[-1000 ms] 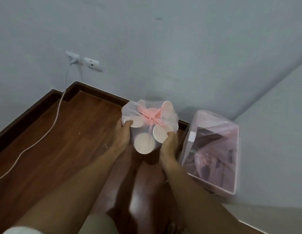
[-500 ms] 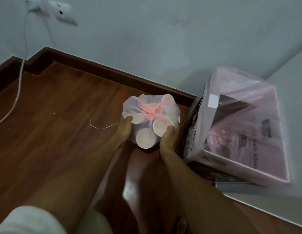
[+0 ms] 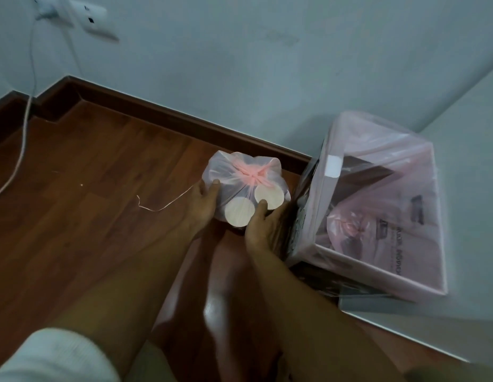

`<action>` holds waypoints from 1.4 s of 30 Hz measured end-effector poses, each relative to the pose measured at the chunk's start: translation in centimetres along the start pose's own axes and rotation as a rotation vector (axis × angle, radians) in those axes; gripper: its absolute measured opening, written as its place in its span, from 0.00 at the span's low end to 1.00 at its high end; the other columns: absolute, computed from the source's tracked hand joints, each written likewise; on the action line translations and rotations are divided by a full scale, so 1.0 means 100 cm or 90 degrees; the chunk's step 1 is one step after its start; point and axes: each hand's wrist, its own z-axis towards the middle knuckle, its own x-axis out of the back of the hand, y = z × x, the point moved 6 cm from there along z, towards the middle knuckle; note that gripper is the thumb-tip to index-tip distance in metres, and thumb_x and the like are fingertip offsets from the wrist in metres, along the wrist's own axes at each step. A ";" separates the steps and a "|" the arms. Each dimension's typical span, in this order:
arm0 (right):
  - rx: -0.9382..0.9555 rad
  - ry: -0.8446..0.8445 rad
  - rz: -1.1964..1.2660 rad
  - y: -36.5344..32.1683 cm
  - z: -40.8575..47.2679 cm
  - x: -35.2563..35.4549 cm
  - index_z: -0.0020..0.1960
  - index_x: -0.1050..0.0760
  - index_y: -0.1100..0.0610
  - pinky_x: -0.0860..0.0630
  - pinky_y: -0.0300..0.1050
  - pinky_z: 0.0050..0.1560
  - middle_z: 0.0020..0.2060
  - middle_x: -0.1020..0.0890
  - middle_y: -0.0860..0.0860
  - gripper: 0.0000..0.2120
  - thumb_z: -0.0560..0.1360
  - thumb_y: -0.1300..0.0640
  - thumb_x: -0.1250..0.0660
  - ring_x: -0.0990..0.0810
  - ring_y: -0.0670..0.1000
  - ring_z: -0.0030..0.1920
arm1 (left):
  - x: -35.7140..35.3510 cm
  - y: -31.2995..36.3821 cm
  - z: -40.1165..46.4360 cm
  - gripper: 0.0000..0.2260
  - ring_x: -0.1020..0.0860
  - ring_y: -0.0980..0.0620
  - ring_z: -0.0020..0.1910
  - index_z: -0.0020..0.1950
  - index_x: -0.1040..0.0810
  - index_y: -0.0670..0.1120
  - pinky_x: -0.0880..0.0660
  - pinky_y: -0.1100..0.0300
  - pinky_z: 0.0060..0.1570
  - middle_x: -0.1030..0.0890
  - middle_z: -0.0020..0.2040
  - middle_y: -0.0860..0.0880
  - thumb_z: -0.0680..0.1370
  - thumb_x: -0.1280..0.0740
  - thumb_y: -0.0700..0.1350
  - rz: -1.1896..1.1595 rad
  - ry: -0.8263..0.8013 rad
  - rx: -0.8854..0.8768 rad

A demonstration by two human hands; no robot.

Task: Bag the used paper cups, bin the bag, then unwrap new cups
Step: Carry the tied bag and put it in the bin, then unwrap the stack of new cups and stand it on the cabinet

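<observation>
A translucent pink bag (image 3: 241,175), knotted at the top, holds several white paper cups (image 3: 239,211) whose round bases face me. My left hand (image 3: 204,201) grips its left side and my right hand (image 3: 263,226) grips its lower right, holding it just above the wooden floor. Right beside it stands the bin (image 3: 377,216), a box lined with a pink plastic liner, with another knotted pink bag (image 3: 347,224) and dark packaging inside.
A dark skirting board (image 3: 157,111) runs along the pale wall. A wall socket (image 3: 93,20) has a white cable (image 3: 26,119) trailing over the floor at left. A thin pink string (image 3: 162,206) lies on the floor. A pale ledge (image 3: 405,312) sits below the bin.
My view has tilted down and towards the bin. The bag in both hands has come lower and closer to the bin's left side.
</observation>
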 end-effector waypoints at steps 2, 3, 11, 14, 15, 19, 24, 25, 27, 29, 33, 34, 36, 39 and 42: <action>0.007 0.008 0.003 -0.009 -0.017 0.006 0.84 0.52 0.55 0.48 0.51 0.79 0.82 0.44 0.55 0.34 0.84 0.44 0.44 0.43 0.56 0.81 | 0.007 0.015 -0.016 0.27 0.21 0.43 0.68 0.76 0.28 0.44 0.24 0.42 0.69 0.21 0.71 0.44 0.82 0.33 0.59 0.010 -0.007 0.011; 0.004 -0.011 -0.018 -0.035 -0.034 0.026 0.83 0.49 0.54 0.46 0.51 0.79 0.81 0.42 0.55 0.33 0.83 0.43 0.44 0.41 0.57 0.80 | 0.017 0.045 -0.041 0.25 0.22 0.43 0.69 0.76 0.28 0.43 0.25 0.42 0.70 0.21 0.71 0.43 0.83 0.32 0.54 0.012 -0.008 0.027; -0.007 -0.208 0.057 -0.190 -0.143 0.137 0.80 0.37 0.54 0.33 0.50 0.71 0.75 0.30 0.57 0.24 0.85 0.51 0.43 0.29 0.60 0.73 | 0.076 0.227 -0.188 0.25 0.25 0.47 0.69 0.78 0.32 0.36 0.34 0.70 0.54 0.25 0.73 0.41 0.83 0.31 0.39 0.045 0.007 0.104; 0.026 -0.254 0.058 -0.261 -0.188 0.206 0.78 0.34 0.53 0.30 0.46 0.64 0.71 0.26 0.56 0.23 0.85 0.52 0.43 0.25 0.58 0.69 | 0.108 0.320 -0.250 0.29 0.29 0.45 0.76 0.81 0.35 0.39 0.35 0.65 0.63 0.29 0.78 0.41 0.83 0.30 0.44 0.085 0.012 0.117; 0.041 -0.261 0.045 -0.278 -0.199 0.224 0.78 0.33 0.54 0.31 0.43 0.61 0.69 0.24 0.55 0.22 0.85 0.52 0.44 0.25 0.56 0.67 | 0.113 0.342 -0.265 0.29 0.28 0.47 0.75 0.82 0.35 0.40 0.35 0.64 0.63 0.29 0.78 0.41 0.83 0.30 0.44 0.095 0.017 0.112; 0.093 -0.274 0.049 -0.355 -0.235 0.314 0.70 0.26 0.56 0.32 0.41 0.57 0.60 0.21 0.52 0.17 0.84 0.57 0.43 0.23 0.52 0.60 | 0.128 0.447 -0.334 0.29 0.28 0.46 0.75 0.82 0.33 0.42 0.30 0.57 0.70 0.28 0.78 0.42 0.82 0.29 0.46 0.170 -0.015 0.067; 0.168 -0.257 0.037 -0.408 -0.254 0.414 0.68 0.25 0.56 0.28 0.44 0.62 0.60 0.19 0.52 0.16 0.83 0.56 0.41 0.22 0.53 0.60 | 0.121 0.541 -0.398 0.29 0.25 0.44 0.74 0.79 0.30 0.44 0.28 0.49 0.73 0.24 0.75 0.43 0.80 0.29 0.51 0.230 -0.014 0.007; 0.180 -0.250 0.038 -0.414 -0.257 0.436 0.68 0.25 0.56 0.27 0.44 0.60 0.58 0.19 0.51 0.16 0.83 0.56 0.41 0.21 0.53 0.59 | 0.114 0.556 -0.409 0.27 0.24 0.44 0.72 0.78 0.28 0.44 0.27 0.49 0.72 0.22 0.73 0.43 0.80 0.29 0.51 0.233 -0.016 -0.012; 0.213 -0.235 0.038 -0.422 -0.259 0.479 0.69 0.26 0.55 0.25 0.46 0.61 0.58 0.18 0.52 0.16 0.82 0.55 0.41 0.20 0.53 0.58 | 0.096 0.581 -0.433 0.27 0.22 0.43 0.70 0.75 0.26 0.44 0.26 0.46 0.70 0.20 0.71 0.43 0.78 0.30 0.53 0.228 -0.026 -0.052; 0.233 -0.211 0.034 -0.422 -0.259 0.523 0.69 0.26 0.55 0.25 0.47 0.63 0.60 0.18 0.52 0.17 0.82 0.54 0.41 0.20 0.53 0.59 | 0.074 0.602 -0.459 0.27 0.24 0.44 0.71 0.78 0.29 0.43 0.27 0.45 0.72 0.23 0.73 0.43 0.80 0.30 0.50 0.206 -0.043 -0.075; 0.250 -0.164 0.012 -0.408 -0.249 0.603 0.67 0.25 0.54 0.23 0.53 0.63 0.59 0.18 0.53 0.17 0.81 0.53 0.41 0.18 0.54 0.57 | 0.022 0.638 -0.504 0.27 0.24 0.44 0.72 0.80 0.31 0.45 0.27 0.45 0.72 0.25 0.75 0.41 0.82 0.30 0.48 0.210 -0.086 -0.124; 0.255 -0.157 0.018 -0.404 -0.245 0.618 0.67 0.25 0.54 0.22 0.54 0.63 0.58 0.17 0.53 0.16 0.81 0.54 0.41 0.18 0.54 0.57 | 0.011 0.646 -0.512 0.27 0.24 0.44 0.72 0.80 0.31 0.45 0.27 0.47 0.72 0.25 0.75 0.41 0.82 0.30 0.48 0.220 -0.095 -0.138; 0.255 -0.130 0.035 -0.399 -0.237 0.656 0.66 0.24 0.54 0.21 0.55 0.61 0.57 0.18 0.52 0.16 0.81 0.53 0.41 0.17 0.54 0.55 | -0.016 0.662 -0.527 0.27 0.24 0.44 0.72 0.80 0.32 0.45 0.28 0.49 0.73 0.25 0.75 0.41 0.82 0.31 0.49 0.227 -0.121 -0.165; 0.246 -0.099 0.058 -0.394 -0.219 0.712 0.65 0.24 0.54 0.19 0.55 0.56 0.56 0.18 0.51 0.15 0.81 0.52 0.41 0.16 0.54 0.53 | -0.060 0.692 -0.552 0.27 0.24 0.44 0.72 0.81 0.32 0.44 0.29 0.51 0.72 0.25 0.75 0.41 0.83 0.31 0.48 0.234 -0.154 -0.202; 0.255 -0.073 0.075 -0.392 -0.196 0.755 0.66 0.25 0.55 0.20 0.55 0.55 0.53 0.19 0.48 0.15 0.82 0.52 0.41 0.17 0.54 0.53 | -0.101 0.716 -0.565 0.27 0.24 0.43 0.71 0.80 0.32 0.44 0.29 0.52 0.71 0.24 0.75 0.41 0.82 0.31 0.48 0.249 -0.175 -0.230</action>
